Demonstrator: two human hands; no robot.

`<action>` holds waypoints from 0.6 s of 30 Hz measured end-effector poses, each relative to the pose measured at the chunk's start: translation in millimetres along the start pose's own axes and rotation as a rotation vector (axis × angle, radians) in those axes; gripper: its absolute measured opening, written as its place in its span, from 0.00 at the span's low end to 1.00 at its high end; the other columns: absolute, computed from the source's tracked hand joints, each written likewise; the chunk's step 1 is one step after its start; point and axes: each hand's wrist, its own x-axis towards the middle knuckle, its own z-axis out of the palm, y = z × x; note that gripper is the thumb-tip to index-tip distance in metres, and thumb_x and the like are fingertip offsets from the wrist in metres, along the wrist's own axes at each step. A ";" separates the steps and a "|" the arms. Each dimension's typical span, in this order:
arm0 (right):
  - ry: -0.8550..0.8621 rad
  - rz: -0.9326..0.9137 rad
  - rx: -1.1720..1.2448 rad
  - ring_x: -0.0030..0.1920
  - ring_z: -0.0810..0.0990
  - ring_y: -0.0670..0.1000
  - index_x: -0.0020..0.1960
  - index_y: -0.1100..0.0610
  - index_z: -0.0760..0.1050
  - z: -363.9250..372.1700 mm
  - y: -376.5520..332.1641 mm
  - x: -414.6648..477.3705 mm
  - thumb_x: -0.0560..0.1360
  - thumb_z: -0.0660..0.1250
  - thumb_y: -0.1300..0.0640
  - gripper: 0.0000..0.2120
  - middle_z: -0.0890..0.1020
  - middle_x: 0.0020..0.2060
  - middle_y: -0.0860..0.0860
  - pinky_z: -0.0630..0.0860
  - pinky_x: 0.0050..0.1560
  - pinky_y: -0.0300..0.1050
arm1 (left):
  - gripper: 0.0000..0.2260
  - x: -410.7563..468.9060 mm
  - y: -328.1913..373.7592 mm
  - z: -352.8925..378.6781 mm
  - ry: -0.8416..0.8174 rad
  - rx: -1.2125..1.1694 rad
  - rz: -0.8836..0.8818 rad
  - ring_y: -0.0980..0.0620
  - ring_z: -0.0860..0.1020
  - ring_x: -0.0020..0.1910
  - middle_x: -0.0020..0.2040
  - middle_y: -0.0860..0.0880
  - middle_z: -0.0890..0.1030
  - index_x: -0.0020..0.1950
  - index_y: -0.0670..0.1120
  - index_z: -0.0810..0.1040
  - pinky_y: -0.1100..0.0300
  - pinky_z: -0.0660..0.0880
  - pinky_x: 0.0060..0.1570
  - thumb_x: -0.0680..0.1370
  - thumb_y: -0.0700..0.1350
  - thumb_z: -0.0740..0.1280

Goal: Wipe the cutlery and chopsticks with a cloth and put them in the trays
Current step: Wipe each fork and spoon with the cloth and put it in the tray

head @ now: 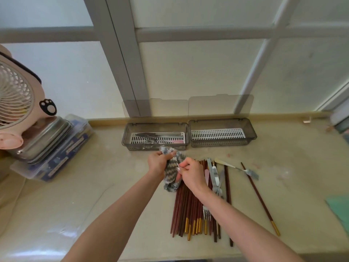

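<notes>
The left hand's [157, 162] fingers [168, 154] curl round the top of a grey-and-beige zigzag cloth [171, 177], gripping it bunched. The right hand's [191, 174] fingers [184, 164] are pressed together, pinching at the cloth's near edge, where a sliver of something shiny shows, too hidden to name. Both hands are held just above the tabletop [94, 186], and the cloth hangs over the far ends of a bundle of brown chopsticks [186, 210] with gold tips, lying side by side. Among them lie a fork [206, 211] and a white-handled knife [215, 173]. Further right lie another fork [252, 173] and a single chopstick [259, 197], apart from the bundle. Beyond the hands, two smoked plastic trays stand side by side with their lids up: the left tray [126, 138] holds several pieces of cutlery [160, 136], and the right tray [253, 132] shows its white slotted grate.
</notes>
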 end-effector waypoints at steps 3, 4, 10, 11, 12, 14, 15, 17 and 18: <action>-0.013 0.016 0.004 0.24 0.76 0.36 0.41 0.62 0.73 1.2 -1.6 -1.9 0.76 0.62 0.69 0.06 0.82 0.31 0.59 0.67 0.33 0.25 | 0.11 0.8 3.5 0.7 0.066 -0.012 -0.010 0.39 0.82 0.46 0.43 0.38 0.83 0.45 0.34 0.80 0.47 0.79 0.50 0.67 0.39 0.76; -0.023 0.027 0.017 0.25 0.76 0.36 0.41 0.62 0.72 0.7 -1.8 -5.0 0.76 0.61 0.69 0.07 0.82 0.30 0.59 0.67 0.34 0.24 | 0.11 1.3 7.3 -1.6 0.123 -0.028 -0.005 0.40 0.81 0.46 0.43 0.40 0.83 0.44 0.35 0.80 0.48 0.79 0.50 0.68 0.40 0.76; 0.032 0.065 0.408 0.22 0.70 0.47 0.44 0.66 0.71 -6.6 3.0 -15.8 0.77 0.62 0.68 0.03 0.81 0.32 0.61 0.66 0.26 0.35 | 0.10 2.4 29.6 -35.9 -0.135 -0.162 -0.098 0.47 0.79 0.44 0.45 0.43 0.80 0.49 0.38 0.75 0.57 0.77 0.42 0.76 0.45 0.65; 0.055 0.063 0.481 0.22 0.69 0.48 0.44 0.65 0.71 -6.0 1.9 -12.0 0.77 0.64 0.67 0.03 0.81 0.32 0.61 0.64 0.23 0.38 | 0.12 -1.8 25.3 -34.2 -0.252 -0.126 -0.110 0.47 0.80 0.45 0.46 0.43 0.80 0.51 0.38 0.75 0.57 0.77 0.43 0.78 0.48 0.62; 0.068 0.051 0.514 0.22 0.69 0.49 0.44 0.65 0.72 -4.3 0.2 -7.8 0.77 0.65 0.66 0.04 0.82 0.33 0.60 0.64 0.22 0.39 | 0.15 -4.7 19.1 -30.7 -0.342 -0.090 -0.108 0.47 0.80 0.45 0.46 0.43 0.81 0.53 0.39 0.75 0.57 0.77 0.44 0.80 0.49 0.58; 0.074 0.020 0.497 0.21 0.69 0.49 0.44 0.65 0.73 1.4 -4.0 -2.0 0.77 0.65 0.64 0.04 0.82 0.33 0.58 0.65 0.21 0.39 | 0.17 -11.5 10.2 -21.5 -0.463 -0.047 -0.072 0.49 0.80 0.42 0.42 0.45 0.82 0.54 0.39 0.76 0.58 0.76 0.44 0.82 0.50 0.53; 0.079 0.005 0.484 0.20 0.69 0.48 0.44 0.66 0.73 4.4 -4.9 -0.5 0.77 0.65 0.64 0.05 0.82 0.32 0.57 0.65 0.20 0.38 | 0.16 -13.7 8.3 -17.0 -0.488 -0.039 -0.048 0.51 0.80 0.40 0.39 0.47 0.82 0.53 0.40 0.76 0.59 0.76 0.44 0.82 0.49 0.53; 0.079 -0.020 0.468 0.20 0.69 0.48 0.44 0.66 0.74 7.1 -4.7 1.5 0.77 0.65 0.65 0.05 0.81 0.32 0.57 0.66 0.20 0.38 | 0.13 -14.5 6.8 -12.4 -0.469 -0.026 -0.001 0.53 0.78 0.34 0.34 0.49 0.80 0.47 0.42 0.77 0.58 0.73 0.44 0.81 0.49 0.57; 0.053 -0.025 0.467 0.21 0.70 0.48 0.45 0.65 0.75 6.7 -4.7 1.7 0.76 0.65 0.65 0.03 0.81 0.33 0.58 0.67 0.21 0.38 | 0.12 -13.4 6.2 -12.0 -0.429 -0.026 0.019 0.53 0.77 0.32 0.34 0.49 0.80 0.45 0.43 0.76 0.59 0.72 0.43 0.79 0.49 0.60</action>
